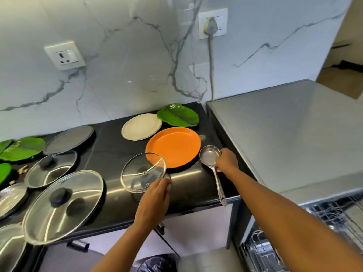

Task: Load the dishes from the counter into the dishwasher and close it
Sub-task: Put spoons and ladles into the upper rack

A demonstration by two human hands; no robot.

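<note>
At the counter [110,146], the left hand [155,195] pinches a glass lid [137,173] by its rim, 7 o'clock of the plate [174,146]; the right hand [226,160] grips a ladle [209,156] at its neck, 3 o'clock. Lid likely light, slick, breakable: a rim hold suits

No legible text, label, brand or number recorded in the head view. Any marking on the wall socket [64,55] or on the switch plate [213,23] is too small to make out.
</note>
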